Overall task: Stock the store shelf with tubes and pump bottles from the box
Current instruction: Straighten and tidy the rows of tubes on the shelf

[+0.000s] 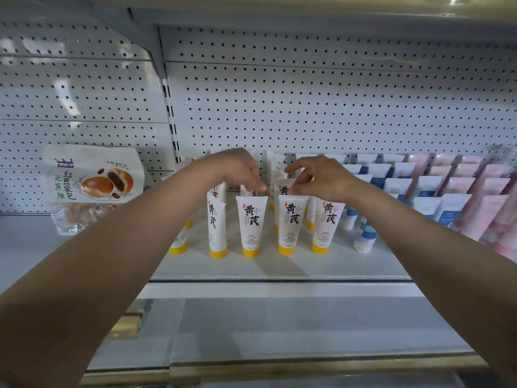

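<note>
Several white tubes with yellow caps (251, 224) stand cap-down in rows on the white shelf (279, 268). My left hand (240, 169) reaches over the front row and pinches the top of a tube (253, 192) in the second row. My right hand (319, 177) pinches the top edge of the neighbouring second-row tube (284, 189), just behind the front tube (292, 222). Both tubes stand on the shelf, mostly hidden by the front row. No box or pump bottle is in view.
White-and-blue tubes (397, 189) and pink tubes (489, 208) fill the shelf's right side. A bag of red-bean buns (92, 180) leans against the pegboard back wall (307, 102) at the left. A lower shelf (279, 326) lies below.
</note>
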Tool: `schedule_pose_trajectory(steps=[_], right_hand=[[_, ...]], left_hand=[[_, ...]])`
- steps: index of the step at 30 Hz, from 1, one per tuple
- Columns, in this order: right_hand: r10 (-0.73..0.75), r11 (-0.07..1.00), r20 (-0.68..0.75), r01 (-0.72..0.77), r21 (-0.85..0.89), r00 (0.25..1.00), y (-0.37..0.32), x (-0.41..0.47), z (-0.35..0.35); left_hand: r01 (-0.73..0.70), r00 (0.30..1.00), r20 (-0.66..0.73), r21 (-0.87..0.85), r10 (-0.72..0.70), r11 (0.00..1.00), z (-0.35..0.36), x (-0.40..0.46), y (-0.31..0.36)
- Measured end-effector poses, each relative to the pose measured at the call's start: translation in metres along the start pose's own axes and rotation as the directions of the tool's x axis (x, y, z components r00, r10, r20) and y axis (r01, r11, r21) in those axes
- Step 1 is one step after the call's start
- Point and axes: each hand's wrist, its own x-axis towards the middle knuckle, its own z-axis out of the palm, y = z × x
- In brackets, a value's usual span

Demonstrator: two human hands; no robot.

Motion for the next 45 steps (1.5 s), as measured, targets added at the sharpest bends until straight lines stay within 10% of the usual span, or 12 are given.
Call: schedule_pose_trajectory(steps=[15,45], right_hand=[[0.057,0.990,-0.155,-0.035,0.139,0.986,-0.004,0.062,-0.019],[0.109,0.972,-0.099,-0.127,-0.200,0.989,0.018,0.148,0.003]], left_hand=[[0.032,0.960,-0.266,-0.195,-0.084,0.980,-0.029,0.059,-0.028],[0.146,0.964,-0.230,0.057,-0.130,0.988,-0.007,0.129,-0.045]])
